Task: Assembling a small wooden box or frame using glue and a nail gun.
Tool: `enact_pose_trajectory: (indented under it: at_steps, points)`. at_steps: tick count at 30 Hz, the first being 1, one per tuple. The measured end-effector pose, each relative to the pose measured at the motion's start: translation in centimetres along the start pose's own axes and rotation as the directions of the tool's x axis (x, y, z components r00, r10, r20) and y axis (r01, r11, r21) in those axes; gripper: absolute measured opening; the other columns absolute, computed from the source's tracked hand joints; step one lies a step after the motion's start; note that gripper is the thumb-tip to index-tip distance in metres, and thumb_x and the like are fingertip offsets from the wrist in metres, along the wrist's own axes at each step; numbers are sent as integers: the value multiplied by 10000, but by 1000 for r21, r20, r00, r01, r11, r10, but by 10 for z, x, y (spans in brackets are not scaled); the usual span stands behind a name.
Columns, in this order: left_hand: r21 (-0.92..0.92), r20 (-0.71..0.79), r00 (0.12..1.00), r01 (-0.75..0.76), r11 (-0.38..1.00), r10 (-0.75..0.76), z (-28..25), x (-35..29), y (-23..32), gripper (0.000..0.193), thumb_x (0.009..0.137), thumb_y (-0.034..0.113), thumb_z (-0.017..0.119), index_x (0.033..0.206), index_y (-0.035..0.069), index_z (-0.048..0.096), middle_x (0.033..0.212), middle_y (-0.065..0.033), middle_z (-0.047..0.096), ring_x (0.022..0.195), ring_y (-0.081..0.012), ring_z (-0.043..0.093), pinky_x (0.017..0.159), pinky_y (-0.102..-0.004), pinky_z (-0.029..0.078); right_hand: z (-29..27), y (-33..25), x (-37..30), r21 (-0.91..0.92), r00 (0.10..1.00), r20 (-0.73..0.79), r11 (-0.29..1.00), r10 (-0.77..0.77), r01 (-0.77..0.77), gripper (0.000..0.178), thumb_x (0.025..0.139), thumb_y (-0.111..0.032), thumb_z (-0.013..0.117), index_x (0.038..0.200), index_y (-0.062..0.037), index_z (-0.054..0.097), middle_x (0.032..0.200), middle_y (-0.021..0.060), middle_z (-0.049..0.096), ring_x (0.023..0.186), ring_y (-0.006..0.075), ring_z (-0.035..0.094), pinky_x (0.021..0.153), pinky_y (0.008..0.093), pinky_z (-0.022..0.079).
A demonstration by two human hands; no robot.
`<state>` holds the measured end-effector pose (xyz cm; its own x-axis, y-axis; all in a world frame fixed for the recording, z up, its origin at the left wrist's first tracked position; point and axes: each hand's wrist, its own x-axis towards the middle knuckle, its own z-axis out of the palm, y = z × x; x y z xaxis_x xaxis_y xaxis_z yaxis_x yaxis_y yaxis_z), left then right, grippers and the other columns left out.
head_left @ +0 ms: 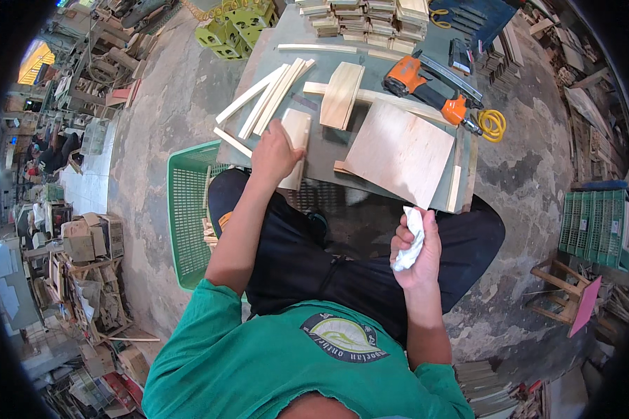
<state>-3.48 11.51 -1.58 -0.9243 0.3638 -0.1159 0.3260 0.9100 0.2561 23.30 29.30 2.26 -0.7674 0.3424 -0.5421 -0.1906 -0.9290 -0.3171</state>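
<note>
My left hand point(276, 155) is closed round a short pale wooden board point(298, 127), which hangs partly over the near edge of the worktable point(320, 148). A crumpled white cloth point(411, 244) is gripped in my right hand point(421, 260), above my right thigh. Just beyond that hand lies a square thin wooden panel point(405, 150) with a strip under its near left corner. Between the two sits another short wooden block point(342, 96), resting beside a long strip. Several narrow wooden strips point(272, 94) lie at the table's left.
An orange nail gun point(419, 80) with a coiled yellow hose point(493, 126) lies at the table's right. Stacked wooden pieces point(370, 21) stand at the far side. A green plastic basket point(182, 216) holding wood is at my left. A pink-topped stool point(583, 306) lies tipped at right.
</note>
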Motion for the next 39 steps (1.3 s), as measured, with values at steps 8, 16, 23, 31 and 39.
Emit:
enact_pose_trajectory:
  at_steps: [8, 16, 23, 31, 39]
  points:
    - [-609, -46, 972, -210, 765, 230, -56, -91, 10, 362, 786, 83, 732, 1129, 12, 640, 1029, -204, 699, 994, -356, 682, 855, -418, 543, 32, -1, -21, -370, 940, 225, 870, -258, 327, 366, 864, -257, 790, 1063, -56, 557, 882, 132, 685, 641, 127, 634, 551, 247, 515]
    - [-569, -322, 690, -689, 450, 649, -74, -126, 44, 524, 682, -81, 704, 1185, 64, 669, 1168, -114, 698, 1088, -295, 675, 927, -363, 541, 75, -7, -64, -653, 758, 538, 385, -369, 652, 245, 795, -112, 844, 974, 1, 722, 900, 70, 705, 731, 93, 632, 632, 222, 479]
    - [-523, -348, 641, -738, 426, 684, -82, -133, 47, 516, 667, -36, 744, 1167, 73, 679, 1192, -98, 690, 1105, -289, 660, 948, -375, 529, 79, -8, -80, -630, 650, 658, 194, -381, 752, 248, 798, -73, 833, 987, 12, 697, 900, 89, 680, 738, 102, 601, 627, 213, 453]
    - [-486, -385, 609, -772, 409, 693, -85, -137, 47, 486, 677, 32, 770, 1153, 73, 681, 1184, -84, 695, 1114, -284, 657, 994, -413, 507, 82, -7, -85, -629, 643, 661, 182, -387, 756, 163, 804, -34, 798, 927, 33, 715, 822, 90, 709, 686, 101, 639, 593, 230, 467]
    - [-471, -399, 596, -786, 402, 697, -87, -140, 44, 453, 704, 75, 767, 1148, 71, 680, 1175, -84, 698, 1116, -281, 663, 1008, -442, 495, 75, -7, -81, -612, 612, 692, 138, -383, 779, 190, 834, -47, 794, 964, 37, 683, 842, 95, 668, 670, 107, 621, 571, 216, 482]
